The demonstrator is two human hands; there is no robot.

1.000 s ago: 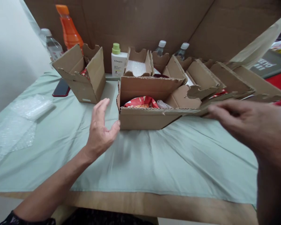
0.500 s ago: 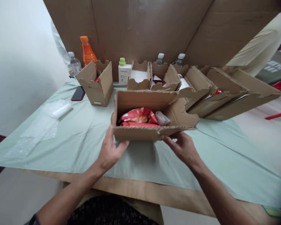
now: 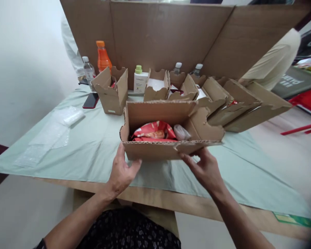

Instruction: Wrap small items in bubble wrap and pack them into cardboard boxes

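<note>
An open cardboard box [image 3: 150, 151] is held between my two hands above the green-clothed table [image 3: 98, 138], its open top toward me. Inside it lie a red printed snack bag [image 3: 155, 130] and a small clear plastic-wrapped item [image 3: 181, 132]. My left hand [image 3: 123, 171] grips the box's lower left corner, the thumb in front and the other fingers partly hidden behind. On the lower right, my right hand [image 3: 204, 169] holds the box with its thumb on the front face and fingers underneath.
Several open cardboard boxes [image 3: 155, 93] stand along the back, before a tall cardboard panel [image 3: 160, 38]. An orange bottle [image 3: 103, 58], a white bottle [image 3: 140, 81] and a phone [image 3: 90, 100] are at the back left. Bubble wrap [image 3: 52, 131] lies left. People stand behind the panel.
The box, still in both hands, has come slightly closer to me and tilted a little. The view has shifted, so the row of boxes and the panel's top edge appear differently placed.
</note>
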